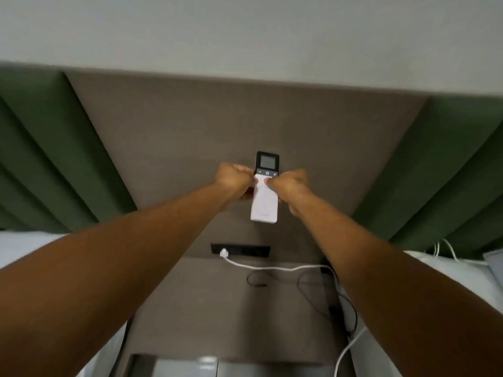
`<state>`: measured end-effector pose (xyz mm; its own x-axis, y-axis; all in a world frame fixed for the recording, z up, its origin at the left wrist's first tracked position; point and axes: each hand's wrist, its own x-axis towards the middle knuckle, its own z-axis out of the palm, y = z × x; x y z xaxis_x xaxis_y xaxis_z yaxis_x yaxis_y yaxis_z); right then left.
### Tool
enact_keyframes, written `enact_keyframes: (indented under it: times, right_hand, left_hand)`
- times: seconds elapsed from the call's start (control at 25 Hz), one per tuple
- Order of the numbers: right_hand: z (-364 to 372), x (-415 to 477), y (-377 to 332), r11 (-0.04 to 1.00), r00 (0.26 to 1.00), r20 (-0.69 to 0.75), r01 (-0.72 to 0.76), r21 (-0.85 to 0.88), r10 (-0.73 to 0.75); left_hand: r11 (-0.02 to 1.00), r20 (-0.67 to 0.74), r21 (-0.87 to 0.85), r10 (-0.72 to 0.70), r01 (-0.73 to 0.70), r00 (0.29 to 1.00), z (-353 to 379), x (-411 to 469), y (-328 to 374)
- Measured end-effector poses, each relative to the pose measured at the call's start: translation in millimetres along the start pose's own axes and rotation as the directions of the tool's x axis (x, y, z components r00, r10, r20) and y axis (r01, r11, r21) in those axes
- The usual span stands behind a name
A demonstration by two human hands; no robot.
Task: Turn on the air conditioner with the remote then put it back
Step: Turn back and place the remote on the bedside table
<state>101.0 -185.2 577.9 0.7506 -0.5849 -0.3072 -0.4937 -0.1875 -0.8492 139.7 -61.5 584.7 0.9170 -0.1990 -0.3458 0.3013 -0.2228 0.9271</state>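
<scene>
The air conditioner remote [267,162] has a dark top with a small grey screen and a power button, and it stands upright in a white holder [264,206] fixed to the grey-brown wall panel [190,137]. My left hand [234,180] grips the left side of the holder's top edge, fingers curled. On the right side my right hand [291,186] pinches the same edge, just under the remote's buttons. The remote's lower body is hidden inside the holder. No air conditioner unit is in view.
Green padded panels [46,148] flank the wall panel. Below the holder is a black socket strip [241,250] with a white plug and cable [272,268]. A dark cable [313,289] loops over the bedside surface. White bedding [446,270] lies at both sides.
</scene>
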Motion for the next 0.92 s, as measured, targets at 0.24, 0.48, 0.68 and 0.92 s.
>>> enact_keyframes:
  times: [0.24,0.48,0.68,0.92]
  right_hand:
    - [117.8,53.9,237.6,0.955,0.959,0.148,-0.208,-0.213,0.242]
    - [204.6,68.6,428.8,0.883,0.893,0.156,-0.365,-0.294,0.421]
    - [232.5,72.0,506.9,0.854,0.893,0.109,-0.373,-0.362,0.436]
    - [245.0,70.7,532.3,0.865,0.918,0.095,-0.324,-0.383,0.386]
  left_hand:
    - [0.935,-0.018,0.001,-0.354,0.354,0.935,28.1,58.0,-248.7]
    - [0.840,-0.100,0.105,-0.524,0.532,0.846,57.5,78.2,-450.5]
    - [0.806,-0.132,0.124,-0.565,0.579,0.815,67.2,83.8,-535.3]
    - [0.814,-0.165,0.152,-0.538,0.561,0.826,73.8,91.8,-571.1]
